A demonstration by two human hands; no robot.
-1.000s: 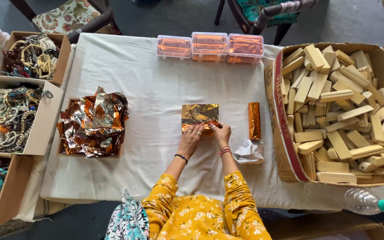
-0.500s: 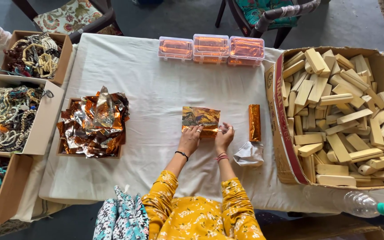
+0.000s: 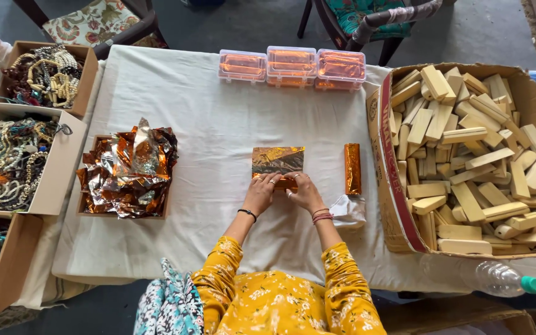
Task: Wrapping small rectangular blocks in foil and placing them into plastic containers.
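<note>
A sheet of orange-gold foil [image 3: 278,160] lies flat on the white cloth at mid table. Its near edge is rolled over a block that I cannot see. My left hand [image 3: 262,193] and my right hand [image 3: 306,192] press side by side on that rolled edge, fingers curled over it. A finished foil-wrapped block [image 3: 352,169] lies upright just to the right of my right hand. A crumpled white cloth [image 3: 348,212] sits below it.
A big cardboard box [image 3: 387,155] of pale wooden blocks fills the right side. A tray of crumpled foil sheets [image 3: 127,170] is at the left. Three clear plastic boxes [image 3: 292,64] line the far edge. Boxes of bead jewellery [image 3: 13,161] stand far left. A plastic bottle [image 3: 502,279] lies bottom right.
My right hand has shifted left and turned palm down onto the rolled foil edge, closer to my left hand. The foil roll has advanced slightly away from me.
</note>
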